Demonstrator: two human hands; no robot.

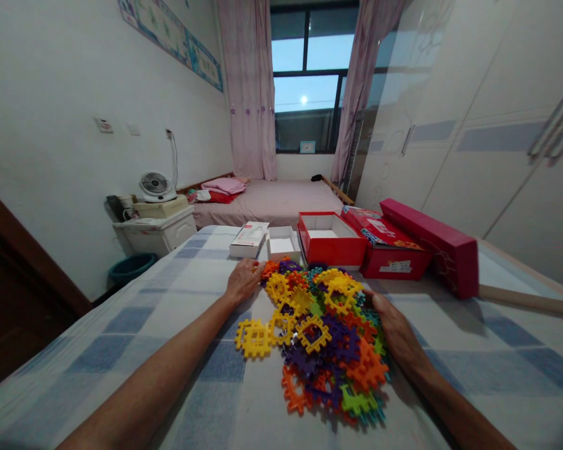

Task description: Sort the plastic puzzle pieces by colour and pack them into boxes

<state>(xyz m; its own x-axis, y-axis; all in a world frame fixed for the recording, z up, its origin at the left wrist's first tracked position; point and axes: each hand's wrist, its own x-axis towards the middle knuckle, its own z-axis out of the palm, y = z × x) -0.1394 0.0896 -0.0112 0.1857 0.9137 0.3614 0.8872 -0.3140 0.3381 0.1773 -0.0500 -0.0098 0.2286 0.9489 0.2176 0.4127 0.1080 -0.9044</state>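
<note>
A heap of flat interlocking plastic puzzle tiles (319,334) in yellow, purple, orange, green and teal lies on a blue-and-white checked bedspread (122,325). My left hand (244,279) rests at the heap's far left edge, fingers curled against the tiles. Along the heap's right side lies my right hand (396,334), fingers stretched out and pressed to the tiles. Neither hand has lifted a tile. A yellow tile (253,338) sits apart at the heap's left.
Beyond the heap stand an open red box (331,240), its red lid (431,240), a printed red box (389,250), and two small white boxes (267,240). A nightstand with a fan (156,186) and a teal bin (129,267) are at left; wardrobes at right.
</note>
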